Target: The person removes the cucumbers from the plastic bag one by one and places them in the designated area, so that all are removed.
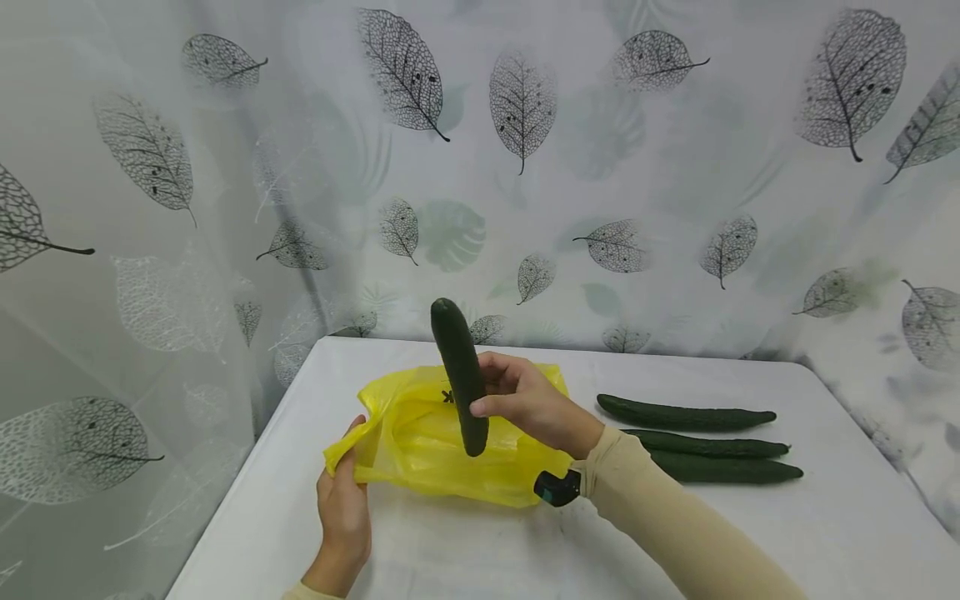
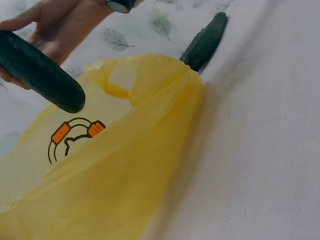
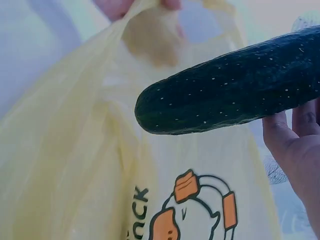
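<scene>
A dark green cucumber is gripped by my right hand, thumb on the near side and fingers behind. It stands steeply tilted above a yellow plastic bag, apart from the table. My left hand pinches the bag's left edge. In the right wrist view the cucumber hangs before the bag's printed face, and the left fingers show blurred at the top. From the left wrist the cucumber appears over the bag's opening; whether anything lies inside the bag cannot be seen.
On the white table, several more cucumbers lie to the right: the far one, a middle one and the nearest, partly behind the right forearm. A leaf-patterned curtain stands behind and to the left.
</scene>
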Available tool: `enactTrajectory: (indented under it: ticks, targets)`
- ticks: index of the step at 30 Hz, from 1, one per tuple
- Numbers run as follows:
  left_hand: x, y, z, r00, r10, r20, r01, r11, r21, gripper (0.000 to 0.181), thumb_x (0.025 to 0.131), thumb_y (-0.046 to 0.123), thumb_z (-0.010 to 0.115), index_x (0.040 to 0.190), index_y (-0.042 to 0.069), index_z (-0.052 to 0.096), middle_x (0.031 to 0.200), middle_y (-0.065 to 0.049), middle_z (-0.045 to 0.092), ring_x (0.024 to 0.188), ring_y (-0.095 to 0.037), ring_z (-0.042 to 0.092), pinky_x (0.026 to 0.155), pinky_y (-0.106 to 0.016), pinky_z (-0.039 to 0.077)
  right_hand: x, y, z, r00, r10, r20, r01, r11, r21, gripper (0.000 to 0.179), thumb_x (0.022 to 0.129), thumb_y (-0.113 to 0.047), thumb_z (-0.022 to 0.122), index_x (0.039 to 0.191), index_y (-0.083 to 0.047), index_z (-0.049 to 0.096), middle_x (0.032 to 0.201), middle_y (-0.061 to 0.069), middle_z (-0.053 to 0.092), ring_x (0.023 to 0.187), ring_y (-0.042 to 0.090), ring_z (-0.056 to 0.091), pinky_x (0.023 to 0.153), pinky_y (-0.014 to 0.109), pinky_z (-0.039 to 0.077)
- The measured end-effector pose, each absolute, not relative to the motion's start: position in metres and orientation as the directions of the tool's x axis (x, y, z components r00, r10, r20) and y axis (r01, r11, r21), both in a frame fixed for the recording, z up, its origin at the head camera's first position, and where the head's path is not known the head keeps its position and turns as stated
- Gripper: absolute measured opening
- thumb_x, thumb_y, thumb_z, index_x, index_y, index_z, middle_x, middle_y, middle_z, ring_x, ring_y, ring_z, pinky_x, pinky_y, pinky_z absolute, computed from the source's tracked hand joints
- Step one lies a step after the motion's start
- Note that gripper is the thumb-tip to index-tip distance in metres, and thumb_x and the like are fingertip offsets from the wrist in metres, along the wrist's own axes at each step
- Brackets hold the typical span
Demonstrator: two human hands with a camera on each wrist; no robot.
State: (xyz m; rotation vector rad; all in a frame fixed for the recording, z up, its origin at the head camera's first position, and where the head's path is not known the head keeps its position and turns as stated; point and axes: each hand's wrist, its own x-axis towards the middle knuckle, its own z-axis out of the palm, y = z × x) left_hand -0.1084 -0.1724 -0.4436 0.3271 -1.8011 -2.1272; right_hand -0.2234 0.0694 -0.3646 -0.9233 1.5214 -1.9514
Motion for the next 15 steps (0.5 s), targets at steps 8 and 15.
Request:
enactTrajectory:
  ticks: [8, 15]
  targets:
    - [-0.107, -0.175, -0.445, -0.917, -0.396, 0.044, 0.113, -0.153, 0.982, 0.053, 0.113, 0.035, 0.028, 0.154, 0.002, 0.039, 0.158, -0.002, 0.039, 0.147, -0.015, 0.03, 0.117, -0.024, 0.031, -0.217, 0.075, -0.355, -0.646, -0.725, 0.237, -0.001, -0.309, -0.951, 0.048, 0.089, -0.017, 0.08, 0.132, -0.005, 0.06, 0.125, 0.017, 0.061, 0.111, 0.029, 0.059, 0.104, 0.044, 0.05]
    - [-0.107, -0.176, -0.446, -0.915, -0.4, 0.059, 0.137, -0.17, 0.976, 0.052, 0.113, 0.034, 0.03, 0.153, 0.003, 0.041, 0.156, -0.002, 0.042, 0.145, -0.015, 0.033, 0.116, -0.023, 0.032, -0.216, 0.096, -0.35, -0.649, -0.729, 0.218, -0.042, -0.252, -0.967, 0.043, 0.092, -0.014, 0.076, 0.133, -0.01, 0.064, 0.134, 0.016, 0.062, 0.122, 0.031, 0.058, 0.103, 0.047, 0.051]
